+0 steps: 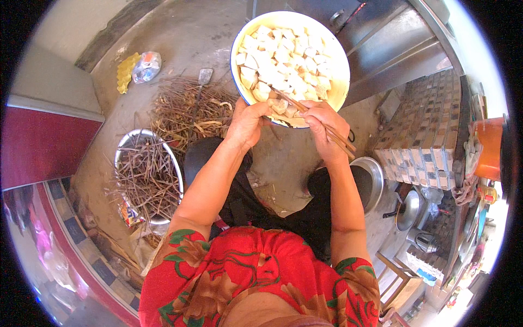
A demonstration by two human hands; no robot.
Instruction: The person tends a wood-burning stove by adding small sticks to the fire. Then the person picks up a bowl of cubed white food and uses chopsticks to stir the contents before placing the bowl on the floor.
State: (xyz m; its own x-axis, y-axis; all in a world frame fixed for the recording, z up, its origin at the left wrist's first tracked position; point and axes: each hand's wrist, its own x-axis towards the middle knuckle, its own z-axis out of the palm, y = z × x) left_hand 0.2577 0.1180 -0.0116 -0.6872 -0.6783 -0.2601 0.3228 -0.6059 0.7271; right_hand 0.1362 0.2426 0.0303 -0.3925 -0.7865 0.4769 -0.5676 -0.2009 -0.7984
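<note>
A wide enamel basin point(339, 76) with a dark blue rim is in front of me, full of pale, roughly cut chunks of food point(286, 49); their kind I cannot make out. My left hand point(247, 124) is closed on its near left edge, thumb at the rim and the other fingers mostly hidden. With my right hand point(326, 128) I grip a pair of brown chopsticks point(339, 139) over the near edge. Their tips reach in among the nearest chunks, and their thick ends stick out to the lower right.
Dry twigs fill a white-rimmed tub point(119, 155) on the left, with a loose twig pile point(185, 106) and a small shovel point(205, 76) behind. A metal basin point(376, 182) sits right of my legs, near a tiled brick stove point(419, 131). A kettle point(422, 240) stands farther right.
</note>
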